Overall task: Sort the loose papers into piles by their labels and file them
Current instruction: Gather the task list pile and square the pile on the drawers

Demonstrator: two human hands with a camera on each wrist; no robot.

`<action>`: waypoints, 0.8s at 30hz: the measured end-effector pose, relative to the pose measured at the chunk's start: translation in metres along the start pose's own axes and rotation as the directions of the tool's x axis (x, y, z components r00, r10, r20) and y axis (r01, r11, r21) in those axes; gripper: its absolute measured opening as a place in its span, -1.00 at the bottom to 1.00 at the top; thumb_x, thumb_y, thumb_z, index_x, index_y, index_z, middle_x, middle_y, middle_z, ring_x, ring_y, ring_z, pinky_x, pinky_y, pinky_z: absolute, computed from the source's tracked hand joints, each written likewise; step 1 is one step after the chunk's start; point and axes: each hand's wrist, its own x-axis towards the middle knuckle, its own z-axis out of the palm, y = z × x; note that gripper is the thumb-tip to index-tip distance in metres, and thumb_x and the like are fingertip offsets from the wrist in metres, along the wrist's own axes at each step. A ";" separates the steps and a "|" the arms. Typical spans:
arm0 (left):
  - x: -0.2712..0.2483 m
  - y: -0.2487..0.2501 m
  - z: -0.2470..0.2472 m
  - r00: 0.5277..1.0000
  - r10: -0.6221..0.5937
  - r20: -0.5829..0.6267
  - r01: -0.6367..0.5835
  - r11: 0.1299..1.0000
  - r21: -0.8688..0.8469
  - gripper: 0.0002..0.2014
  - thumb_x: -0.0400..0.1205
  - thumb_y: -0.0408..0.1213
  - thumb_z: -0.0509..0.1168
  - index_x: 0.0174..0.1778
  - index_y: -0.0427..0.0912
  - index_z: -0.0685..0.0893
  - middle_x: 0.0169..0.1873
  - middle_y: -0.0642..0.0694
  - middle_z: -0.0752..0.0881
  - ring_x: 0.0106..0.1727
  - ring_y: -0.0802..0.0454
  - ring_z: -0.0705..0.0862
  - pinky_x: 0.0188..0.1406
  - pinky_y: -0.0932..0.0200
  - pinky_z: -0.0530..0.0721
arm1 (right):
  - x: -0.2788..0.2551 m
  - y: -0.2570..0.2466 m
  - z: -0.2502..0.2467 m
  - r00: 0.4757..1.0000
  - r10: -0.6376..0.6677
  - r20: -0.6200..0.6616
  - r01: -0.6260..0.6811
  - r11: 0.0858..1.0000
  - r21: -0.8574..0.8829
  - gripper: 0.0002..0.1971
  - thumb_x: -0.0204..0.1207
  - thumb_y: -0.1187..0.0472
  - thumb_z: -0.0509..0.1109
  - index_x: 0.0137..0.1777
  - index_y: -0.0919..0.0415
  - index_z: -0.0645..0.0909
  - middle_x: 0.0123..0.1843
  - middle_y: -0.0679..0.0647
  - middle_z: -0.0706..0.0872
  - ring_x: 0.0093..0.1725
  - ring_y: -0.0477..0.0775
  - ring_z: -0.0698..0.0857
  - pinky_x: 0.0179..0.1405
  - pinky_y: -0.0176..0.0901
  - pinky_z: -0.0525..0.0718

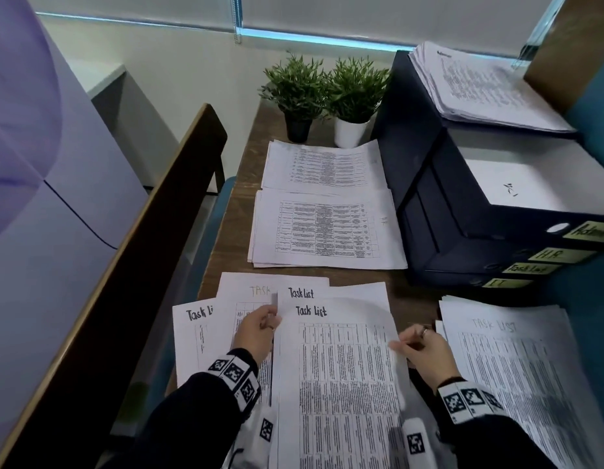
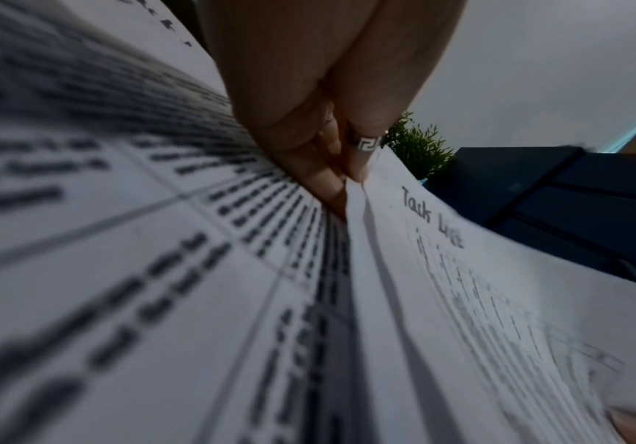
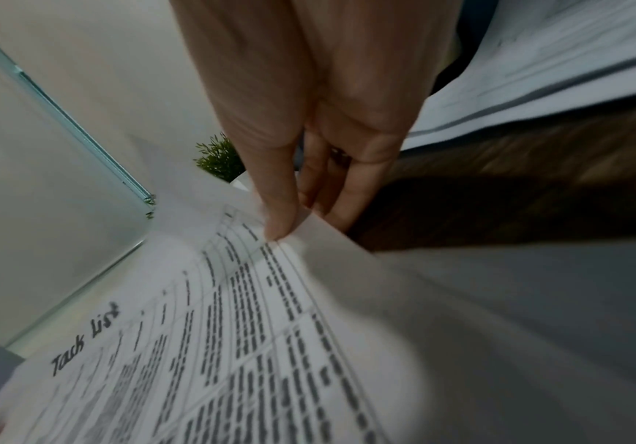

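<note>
A printed sheet headed "Task List" (image 1: 337, 367) is lifted slightly over the near end of the desk. My left hand (image 1: 260, 328) pinches its upper left edge, and my right hand (image 1: 417, 345) pinches its curled right edge. In the left wrist view the left hand (image 2: 343, 186) pinches the sheet (image 2: 460, 270) at its edge. The right wrist view shows the thumb and fingers of the right hand (image 3: 285, 231) closed on the sheet (image 3: 232, 315). More Task List sheets (image 1: 246, 292) lie fanned underneath. A "TASK LIST" pile (image 1: 513, 367) sits to the right.
Two other paper piles (image 1: 327, 228) (image 1: 324, 164) lie farther up the wooden desk. Black binders (image 1: 463, 231) labelled Admin, H.R., Task List and IT are stacked at the right, with loose papers (image 1: 479, 86) on top. Two potted plants (image 1: 297, 86) stand at the back. A dark wooden rail (image 1: 141, 248) borders the left.
</note>
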 end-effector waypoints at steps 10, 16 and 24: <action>-0.010 0.001 0.000 0.999 0.000 0.048 0.005 0.996 -0.093 -0.77 0.54 -0.61 0.30 -0.36 -0.27 0.49 -0.37 -0.18 0.66 -0.33 -0.03 0.68 -0.38 0.08 0.70 | -0.007 0.016 -0.020 0.989 0.039 0.142 -0.075 0.963 0.258 -0.61 0.29 0.53 0.52 0.00 0.16 0.51 -0.10 0.08 0.70 -0.07 0.10 0.66 -0.05 -0.14 0.59; -0.015 0.004 -0.013 0.991 0.088 -0.104 -0.078 0.993 0.090 -0.83 0.53 -0.35 0.40 -0.19 -0.04 0.53 0.05 -0.01 0.69 0.03 0.03 0.66 0.02 0.02 0.69 | 0.001 0.014 -0.018 0.985 0.075 0.153 -0.106 0.973 0.204 -0.79 0.29 0.38 0.56 -0.11 0.16 0.70 -0.10 0.07 0.82 -0.01 0.10 0.76 0.19 0.05 0.62; 0.002 0.002 -0.046 0.951 -0.071 -0.301 0.184 0.912 0.368 -0.21 0.39 -0.28 0.53 0.50 -0.06 0.28 0.41 -0.23 0.40 0.44 -0.22 0.38 0.46 -0.19 0.33 | -0.002 0.003 -0.004 0.989 0.034 0.147 -0.078 0.951 0.300 -0.77 0.22 0.57 0.53 -0.14 0.37 0.67 -0.24 0.09 0.78 -0.13 0.10 0.71 -0.15 -0.21 0.62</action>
